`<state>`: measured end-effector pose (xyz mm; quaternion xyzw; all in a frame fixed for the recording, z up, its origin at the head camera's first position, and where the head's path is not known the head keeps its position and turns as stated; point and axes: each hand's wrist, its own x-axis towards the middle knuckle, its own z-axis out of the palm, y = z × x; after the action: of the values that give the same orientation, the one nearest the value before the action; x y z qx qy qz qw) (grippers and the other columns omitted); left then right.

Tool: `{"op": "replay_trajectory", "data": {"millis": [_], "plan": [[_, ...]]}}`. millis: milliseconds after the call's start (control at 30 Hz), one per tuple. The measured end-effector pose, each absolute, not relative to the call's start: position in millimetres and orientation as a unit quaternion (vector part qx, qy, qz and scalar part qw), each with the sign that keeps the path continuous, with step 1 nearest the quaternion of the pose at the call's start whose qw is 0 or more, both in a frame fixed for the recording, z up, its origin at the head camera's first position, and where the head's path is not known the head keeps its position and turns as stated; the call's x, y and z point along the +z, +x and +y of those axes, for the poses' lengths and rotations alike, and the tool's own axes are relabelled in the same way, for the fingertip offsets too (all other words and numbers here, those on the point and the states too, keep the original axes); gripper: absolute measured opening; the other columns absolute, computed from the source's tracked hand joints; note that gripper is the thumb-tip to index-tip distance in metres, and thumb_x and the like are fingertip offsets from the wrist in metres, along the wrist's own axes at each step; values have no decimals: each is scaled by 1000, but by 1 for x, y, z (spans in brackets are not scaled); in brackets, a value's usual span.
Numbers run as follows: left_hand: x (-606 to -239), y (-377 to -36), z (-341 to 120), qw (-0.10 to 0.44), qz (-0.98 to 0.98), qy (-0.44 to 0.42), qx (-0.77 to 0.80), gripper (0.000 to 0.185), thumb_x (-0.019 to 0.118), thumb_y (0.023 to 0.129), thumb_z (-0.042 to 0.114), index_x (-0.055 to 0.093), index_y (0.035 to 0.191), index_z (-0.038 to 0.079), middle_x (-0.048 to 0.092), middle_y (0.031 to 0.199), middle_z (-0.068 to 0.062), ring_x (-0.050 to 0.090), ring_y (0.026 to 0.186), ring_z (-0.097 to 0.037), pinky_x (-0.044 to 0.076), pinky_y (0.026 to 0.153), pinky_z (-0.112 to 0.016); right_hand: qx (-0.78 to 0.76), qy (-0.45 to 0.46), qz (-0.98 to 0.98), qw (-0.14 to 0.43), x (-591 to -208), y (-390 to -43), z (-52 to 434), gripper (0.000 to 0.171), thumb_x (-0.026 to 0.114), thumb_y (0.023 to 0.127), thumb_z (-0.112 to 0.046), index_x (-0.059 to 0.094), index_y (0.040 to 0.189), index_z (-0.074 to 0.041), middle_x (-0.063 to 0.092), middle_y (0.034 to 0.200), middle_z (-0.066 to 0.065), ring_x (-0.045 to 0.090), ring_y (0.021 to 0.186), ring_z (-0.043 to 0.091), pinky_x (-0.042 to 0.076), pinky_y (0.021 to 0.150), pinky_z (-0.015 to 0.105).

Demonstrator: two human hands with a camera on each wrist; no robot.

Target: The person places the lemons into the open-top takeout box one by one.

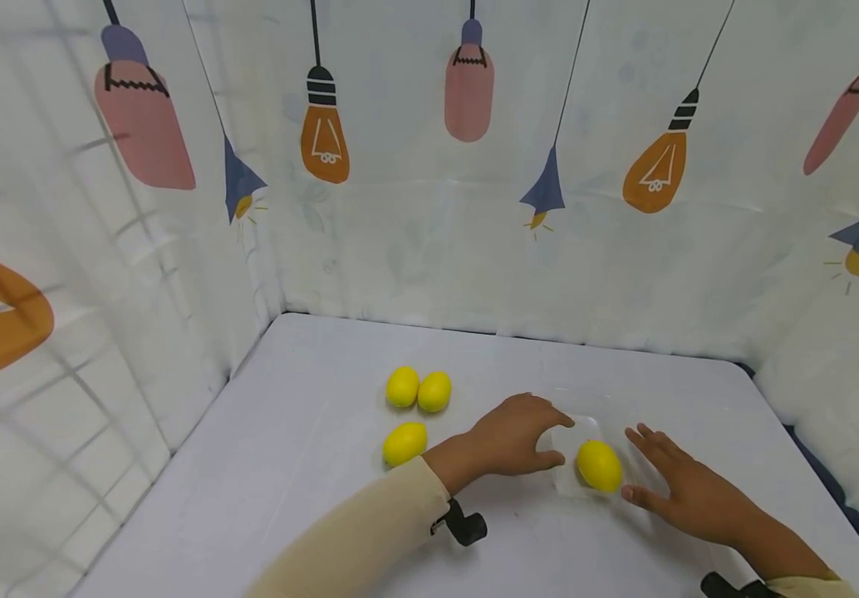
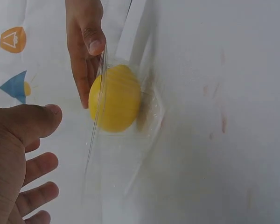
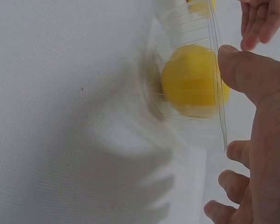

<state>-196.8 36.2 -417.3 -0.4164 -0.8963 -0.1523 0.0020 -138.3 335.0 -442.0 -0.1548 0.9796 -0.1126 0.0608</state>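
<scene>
- Desk (image 1: pixel 265 498): a white, cloth-covered surface, enclosed at left and far sides by a white curtain (image 1: pixel 437 241) printed with hanging light bulbs.
- Two lemons (image 1: pixel 418 389): lying touching each other on the desk, left of centre and on the far side of the left hand.
- Single lemon (image 1: pixel 404 443): lying alone on the desk, nearer than the pair and just left of the left forearm, which wears a cream sleeve (image 1: pixel 355 540).
- Left hand (image 1: pixel 515 436): positioned at the left edge of the clear plastic container (image 1: pixel 575 482). Fingers are curved, thumb and forefinger spread around the container's left side. The head view shows the fingertips at the rim; in the left wrist view the thumb and fingers are apart with the rim just beside them, and firm contact cannot be confirmed.
- Clear plastic container: a shallow transparent tray standing on the desk between the two hands, near the centre-right of the surface.
- Lemon in container (image 1: pixel 599 465): a yellow lemon lying inside the container, towards its right side, between both hands.
- Right hand (image 1: pixel 687 490): resting low at the right of the container, fingers straight and spread, palm down. The right wrist view shows the thumb (image 3: pixel 245 70) against the container's rim beside the lemon; the other fingers hold nothing.
</scene>
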Motion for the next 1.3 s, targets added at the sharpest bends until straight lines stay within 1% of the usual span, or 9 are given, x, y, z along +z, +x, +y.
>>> {"op": "replay_trajectory", "data": {"millis": [100,267,500,667,800,1067,1167,1300], "plan": [[-415,-196,25,-5,-896,-414,-161,48,73,95,41,63,140,25,62,135,13,52,130,-9,33,117,-29,-117,-154,979,63,-443,-137,335,96,57,90,-74,37,159,-10,31,161,25,38,138,55,46,90,75],[-413,-196,4,-12,-896,-407,-176,49,73,96,39,62,141,24,60,138,13,48,135,-12,32,118,-32,-121,-157,978,59,-443,-136,335,94,58,92,-71,36,159,-10,31,162,23,36,140,54,44,92,75],[-409,-194,-23,-9,-891,-408,-201,49,73,96,37,61,141,23,59,139,12,47,137,-14,34,117,-34,-126,-160,978,54,-441,-135,337,92,59,92,-69,37,158,-10,32,161,24,36,140,53,44,92,75],[-408,-194,-41,-11,-887,-413,-207,49,73,96,38,61,141,21,58,141,11,43,141,-16,32,119,-36,-131,-159,977,53,-441,-135,337,93,57,92,-71,36,159,-10,32,161,24,35,140,54,43,92,76],[-407,-194,-58,-22,-891,-398,-217,50,73,95,36,61,141,20,57,142,10,41,143,-17,31,119,-37,-126,-157,978,54,-441,-136,337,93,57,92,-71,35,159,-10,31,161,25,35,140,54,43,91,76],[-411,-197,-86,-25,-896,-382,-227,50,75,95,34,61,140,19,58,142,10,43,141,-17,34,118,-37,-135,-158,977,53,-440,-134,336,92,59,93,-69,36,159,-10,31,161,24,34,141,53,42,93,76],[-411,-196,-96,-29,-895,-378,-234,50,75,94,33,61,140,19,58,142,10,45,139,-15,36,116,-35,-134,-158,977,54,-441,-134,336,92,59,93,-69,37,159,-9,32,161,25,35,141,54,43,92,76],[-410,-193,-109,-28,-898,-367,-242,49,76,94,32,62,138,16,58,141,6,47,136,-16,38,115,-37,-129,-156,978,56,-442,-135,336,93,58,92,-71,36,159,-9,31,161,25,36,140,54,44,92,75]]}}
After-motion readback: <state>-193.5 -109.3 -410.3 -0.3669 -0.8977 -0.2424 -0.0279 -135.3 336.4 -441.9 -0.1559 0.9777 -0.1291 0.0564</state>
